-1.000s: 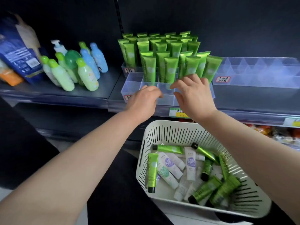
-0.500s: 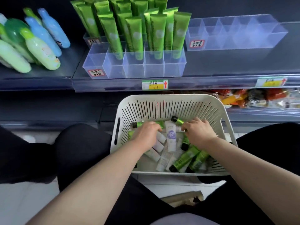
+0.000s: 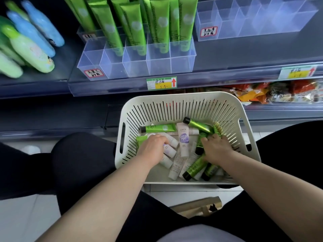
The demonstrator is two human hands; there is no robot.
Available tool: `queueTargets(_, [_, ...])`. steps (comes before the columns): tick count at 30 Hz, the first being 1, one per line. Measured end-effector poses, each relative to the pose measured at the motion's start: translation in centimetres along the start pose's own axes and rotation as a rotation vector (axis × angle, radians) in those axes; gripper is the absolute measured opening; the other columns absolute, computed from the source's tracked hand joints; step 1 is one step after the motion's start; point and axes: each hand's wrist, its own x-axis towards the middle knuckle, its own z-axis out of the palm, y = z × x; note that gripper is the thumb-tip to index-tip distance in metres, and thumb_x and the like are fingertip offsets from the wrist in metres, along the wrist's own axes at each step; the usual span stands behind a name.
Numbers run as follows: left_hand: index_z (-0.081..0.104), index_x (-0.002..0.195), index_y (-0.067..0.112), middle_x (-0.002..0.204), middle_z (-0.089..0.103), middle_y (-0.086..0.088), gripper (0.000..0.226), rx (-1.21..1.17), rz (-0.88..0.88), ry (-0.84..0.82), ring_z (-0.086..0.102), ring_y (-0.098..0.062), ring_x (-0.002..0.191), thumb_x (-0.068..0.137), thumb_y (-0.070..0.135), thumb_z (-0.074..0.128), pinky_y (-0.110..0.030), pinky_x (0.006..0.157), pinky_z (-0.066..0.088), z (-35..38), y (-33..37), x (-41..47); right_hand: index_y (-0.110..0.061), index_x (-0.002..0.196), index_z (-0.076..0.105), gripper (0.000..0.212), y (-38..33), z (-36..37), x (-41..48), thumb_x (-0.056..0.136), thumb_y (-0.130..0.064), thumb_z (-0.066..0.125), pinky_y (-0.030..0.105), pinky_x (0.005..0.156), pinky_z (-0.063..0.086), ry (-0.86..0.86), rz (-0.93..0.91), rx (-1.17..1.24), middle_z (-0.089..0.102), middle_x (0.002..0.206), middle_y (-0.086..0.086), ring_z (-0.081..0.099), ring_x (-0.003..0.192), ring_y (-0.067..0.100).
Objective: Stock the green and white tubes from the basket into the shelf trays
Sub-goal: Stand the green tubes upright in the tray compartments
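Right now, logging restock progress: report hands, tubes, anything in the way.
Both down in basket: left grip among white tubes, right grip on green tubes; holds unclear. Nothing lifted yet. Front cells of tray free, nothing blocking.

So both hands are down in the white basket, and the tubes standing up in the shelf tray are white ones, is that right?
Not quite. The head view shows the left hand and right hand down in the white basket, but the tubes standing up in the shelf tray are green, not white.
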Motion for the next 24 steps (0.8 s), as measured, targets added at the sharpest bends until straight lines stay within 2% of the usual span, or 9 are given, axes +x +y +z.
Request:
queueTargets(4, [0.063, 0.119, 0.024, 0.123, 0.059, 0.003, 0.040, 0.012, -0.001, -0.002, 0.052, -0.017, 0.111, 0.090, -0.001, 0.053, -0.034, 0.088, 0.047, 0.0, 0.1, 0.0, -0.018, 0.128, 0.044, 0.055, 0.0, 0.0, 0.0, 0.082, -0.044, 0.062, 0.046, 0.104, 0.029, -0.055, -0.012, 0.003, 0.050, 0.129, 0.007, 0.043, 0.124, 0.026])
queueTargets(7, [0.064, 0.119, 0.023, 0.122, 0.060, 0.003, 0.039, 0.010, 0.003, -0.001, 0.052, -0.016, 0.111, 0.090, -0.001, 0.052, -0.034, 0.089, 0.047, 0.0, 0.1, 0.1, -0.015, 0.125, 0.046, 0.056, 0.2, -0.4, -0.1, 0.079, -0.036, 0.070, 0.043, 0.100, 0.036, -0.021, -0.009, 0.021, 0.053, 0.124, 0.008, 0.048, 0.119, 0.027])
queueTargets(9, [0.063, 0.120, 0.023, 0.123, 0.059, 0.003, 0.039, 0.011, 0.004, -0.004, 0.051, -0.016, 0.112, 0.091, -0.002, 0.051, -0.034, 0.089, 0.046, 0.0, 0.1, 0.0, -0.014, 0.121, 0.048, 0.050, 0.3, -1.0, 0.0, 0.079, -0.026, 0.070, 0.039, 0.089, 0.045, 0.004, 0.014, 0.191, 0.055, 0.116, 0.007, 0.055, 0.108, 0.027])
queueTargets(11, [0.062, 0.121, 0.023, 0.124, 0.058, 0.003, 0.040, 0.016, 0.005, -0.015, 0.051, -0.016, 0.113, 0.091, -0.001, 0.052, -0.033, 0.089, 0.046, -0.1, 0.1, 0.0, -0.019, 0.113, 0.053, 0.040, 0.2, -1.9, -0.2, 0.079, -0.025, 0.072, 0.030, 0.076, 0.048, -0.032, -0.002, 0.460, 0.058, 0.102, 0.000, 0.058, 0.094, 0.020])
queueTargets(14, [0.060, 0.125, 0.022, 0.126, 0.057, 0.002, 0.041, 0.029, -0.005, -0.056, 0.051, -0.017, 0.115, 0.090, 0.000, 0.053, -0.034, 0.091, 0.046, -0.2, 0.0, -0.1, -0.024, 0.100, 0.066, 0.020, -0.8, -2.6, -0.8, 0.081, -0.025, 0.073, 0.014, 0.064, 0.041, -0.102, -0.166, 0.670, 0.057, 0.087, -0.012, 0.056, 0.085, 0.008])
queueTargets(16, [0.058, 0.127, 0.016, 0.125, 0.056, -0.002, 0.043, 0.075, -0.019, -0.092, 0.052, -0.021, 0.114, 0.088, -0.001, 0.053, -0.035, 0.090, 0.047, -0.2, -0.1, -0.1, -0.025, 0.094, 0.066, 0.011, -1.6, -2.8, -1.2, 0.084, -0.024, 0.070, 0.010, 0.062, 0.038, -0.085, -0.246, 0.716, 0.059, 0.086, -0.015, 0.057, 0.084, 0.004])
queueTargets(19, [0.055, 0.126, 0.006, 0.123, 0.055, -0.010, 0.042, 0.138, -0.082, -0.085, 0.053, -0.025, 0.112, 0.085, -0.003, 0.052, -0.035, 0.091, 0.046, -0.4, -0.3, -0.1, -0.025, 0.089, 0.063, 0.006, -2.1, -3.4, -1.2, 0.088, -0.020, 0.065, 0.012, 0.066, 0.040, -0.025, -0.285, 0.779, 0.060, 0.090, -0.013, 0.056, 0.084, 0.004])
queueTargets(22, [0.052, 0.122, 0.002, 0.119, 0.054, -0.012, 0.041, 0.179, -0.116, -0.076, 0.052, -0.025, 0.110, 0.083, -0.003, 0.059, -0.034, 0.092, 0.046, -0.8, -0.5, 0.5, -0.023, 0.092, 0.061, 0.004, -1.6, -4.3, -0.9, 0.091, -0.020, 0.060, 0.026, 0.078, 0.049, 0.056, -0.286, 0.781, 0.062, 0.093, -0.007, 0.057, 0.086, 0.011])
queueTargets(24, [0.049, 0.125, 0.000, 0.119, 0.053, -0.014, 0.044, 0.220, -0.130, -0.130, 0.051, -0.028, 0.110, 0.083, -0.004, 0.060, -0.036, 0.092, 0.045, -1.1, -0.5, 1.2, -0.020, 0.094, 0.063, 0.005, -1.2, -4.9, -0.6, 0.091, -0.019, 0.059, 0.033, 0.081, 0.050, 0.136, -0.304, 0.786, 0.064, 0.094, -0.003, 0.058, 0.087, 0.014])
